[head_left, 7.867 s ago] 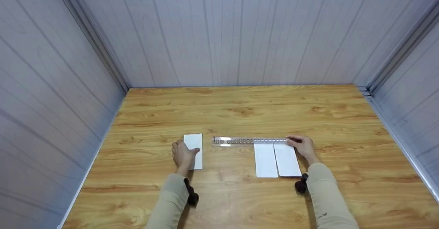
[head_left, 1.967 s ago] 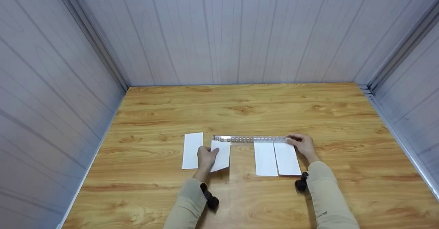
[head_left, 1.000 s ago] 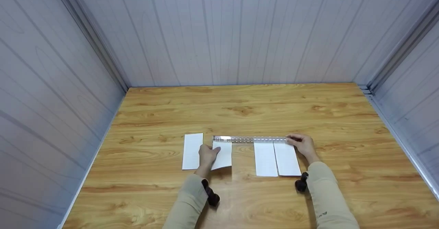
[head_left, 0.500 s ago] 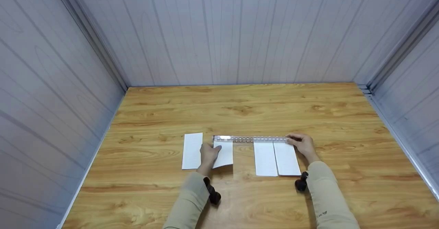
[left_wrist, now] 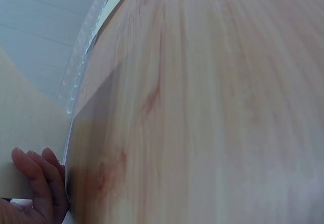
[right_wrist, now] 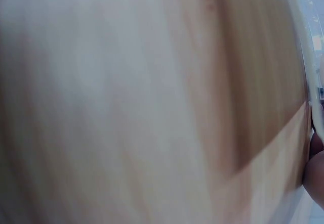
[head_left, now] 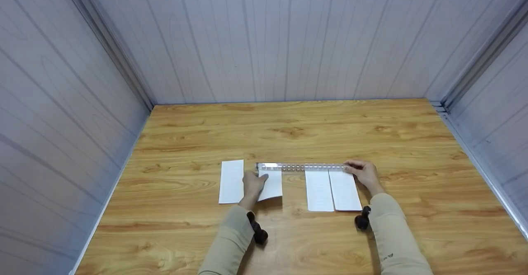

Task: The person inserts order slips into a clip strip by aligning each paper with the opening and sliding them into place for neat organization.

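In the head view, my left hand (head_left: 253,183) pinches a white sheet of paper (head_left: 271,185), thumb on top, its lower edge lifted off the table. The sheet's upper edge meets the left part of a clear plastic binding strip (head_left: 293,167) with a row of ring-like loops. Curled fingers (left_wrist: 43,176) show behind the paper (left_wrist: 28,118) in the left wrist view. My right hand (head_left: 364,175) pinches the strip's right end, where two white paper pieces, the left one (head_left: 319,191) and the right one (head_left: 345,191), lie side by side along it.
Another white paper piece (head_left: 231,182) lies flat just left of my left hand. All of this rests on a wood-grain table (head_left: 288,135), with pale panel walls (head_left: 268,40) at the back and sides.
My left hand has left the left-hand paper with a sheet pinched and carried it right to the strip. Lately the sheet creeps slightly right and up along it. My right hand stays put.
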`<move>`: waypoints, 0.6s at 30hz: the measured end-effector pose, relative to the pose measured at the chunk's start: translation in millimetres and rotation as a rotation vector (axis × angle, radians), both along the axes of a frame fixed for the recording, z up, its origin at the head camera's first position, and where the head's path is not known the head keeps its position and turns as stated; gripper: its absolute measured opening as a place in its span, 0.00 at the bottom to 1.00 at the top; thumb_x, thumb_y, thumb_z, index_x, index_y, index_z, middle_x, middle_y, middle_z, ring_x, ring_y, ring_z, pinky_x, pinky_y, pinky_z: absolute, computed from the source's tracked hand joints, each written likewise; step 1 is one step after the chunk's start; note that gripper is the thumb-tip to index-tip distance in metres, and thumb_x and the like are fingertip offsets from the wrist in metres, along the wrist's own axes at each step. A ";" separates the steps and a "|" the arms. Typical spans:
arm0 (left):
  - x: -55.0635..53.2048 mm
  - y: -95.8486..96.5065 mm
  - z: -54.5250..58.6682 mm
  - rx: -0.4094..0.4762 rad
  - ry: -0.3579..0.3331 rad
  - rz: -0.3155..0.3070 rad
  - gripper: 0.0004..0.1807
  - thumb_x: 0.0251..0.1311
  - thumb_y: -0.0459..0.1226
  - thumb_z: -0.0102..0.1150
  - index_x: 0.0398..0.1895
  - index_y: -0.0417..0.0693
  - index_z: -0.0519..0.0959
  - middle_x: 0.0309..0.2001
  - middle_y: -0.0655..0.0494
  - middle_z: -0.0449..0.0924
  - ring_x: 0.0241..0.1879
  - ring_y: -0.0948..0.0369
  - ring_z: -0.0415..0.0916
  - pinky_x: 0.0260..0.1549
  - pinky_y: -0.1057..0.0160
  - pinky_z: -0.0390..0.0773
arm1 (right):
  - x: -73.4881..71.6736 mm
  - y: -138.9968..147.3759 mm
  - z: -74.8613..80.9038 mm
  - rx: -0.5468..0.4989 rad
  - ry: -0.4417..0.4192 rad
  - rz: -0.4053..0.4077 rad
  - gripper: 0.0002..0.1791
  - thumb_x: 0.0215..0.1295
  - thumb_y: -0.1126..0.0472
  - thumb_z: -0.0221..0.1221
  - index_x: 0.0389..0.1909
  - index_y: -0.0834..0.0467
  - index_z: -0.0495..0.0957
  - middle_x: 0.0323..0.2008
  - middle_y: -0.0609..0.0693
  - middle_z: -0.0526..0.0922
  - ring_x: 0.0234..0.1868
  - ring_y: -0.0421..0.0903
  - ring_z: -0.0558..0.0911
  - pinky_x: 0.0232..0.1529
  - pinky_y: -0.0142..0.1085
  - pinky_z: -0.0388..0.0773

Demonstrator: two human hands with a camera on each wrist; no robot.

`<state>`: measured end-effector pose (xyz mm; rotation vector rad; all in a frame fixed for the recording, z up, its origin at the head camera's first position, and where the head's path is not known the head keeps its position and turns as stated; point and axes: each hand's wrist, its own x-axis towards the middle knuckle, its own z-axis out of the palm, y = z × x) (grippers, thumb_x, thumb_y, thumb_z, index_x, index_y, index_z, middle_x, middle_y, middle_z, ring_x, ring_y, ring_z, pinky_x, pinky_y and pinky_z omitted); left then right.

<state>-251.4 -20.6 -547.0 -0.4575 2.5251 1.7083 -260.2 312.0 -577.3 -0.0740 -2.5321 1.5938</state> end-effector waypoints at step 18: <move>0.2 4.2 -0.9 -0.057 0.063 -0.032 0.24 0.48 0.30 0.58 0.08 0.49 0.54 0.11 0.61 0.48 0.12 0.64 0.50 0.12 0.68 0.51 | 0.2 0.2 0.5 -0.009 0.011 -0.004 0.11 0.51 0.70 0.61 0.37 0.68 0.79 0.38 0.62 0.79 0.33 0.31 0.74 0.34 0.23 0.70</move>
